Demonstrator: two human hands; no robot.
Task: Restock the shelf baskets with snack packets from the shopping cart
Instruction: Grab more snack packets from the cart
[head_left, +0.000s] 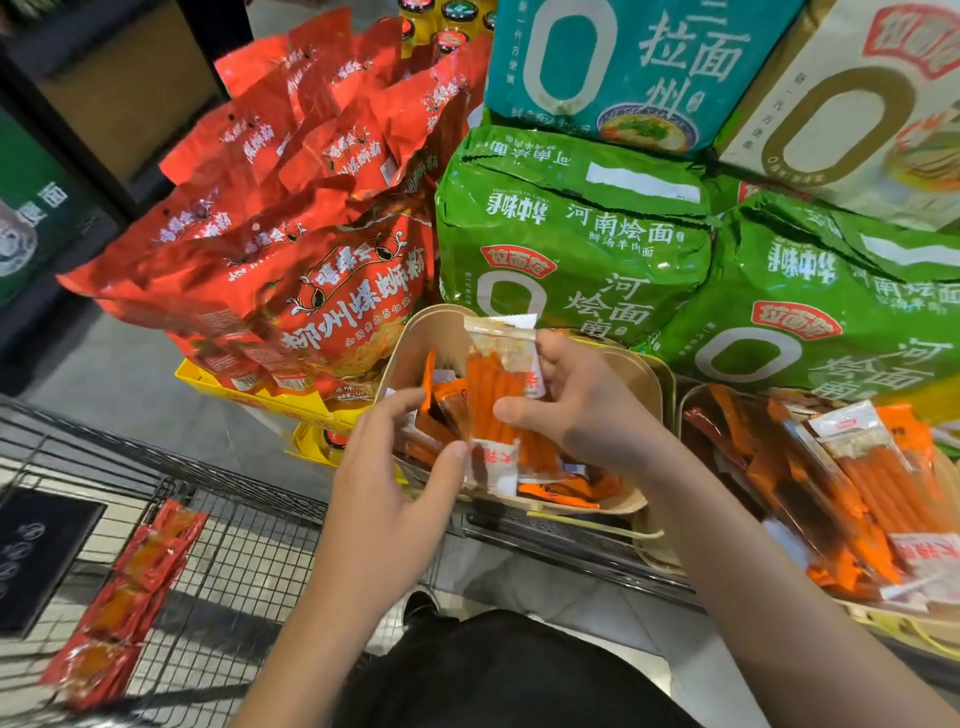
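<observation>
The large glossy green noodle bag (571, 234) reads 河南烩面 in white, with smaller 鲜汤羊肉面 beneath and a red badge 拉面范 over a big white 0. Right of it, a second green bag (810, 312) repeats 河南烩面 and the 拉面范 badge. Above it, the teal pack (623, 67) shows 兰州拉面. Left of it, the red foil pouches (332, 291) carry 柳州螺蛳粉.

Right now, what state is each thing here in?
Snack packet: sealed, upright, held over the left basket.
Left hand: pinching the packet's lower end.
Right hand: gripping its upper part.
Left basket: partly filled.
Right basket: piled with packets.
Shopping cart: red packets left inside.
</observation>
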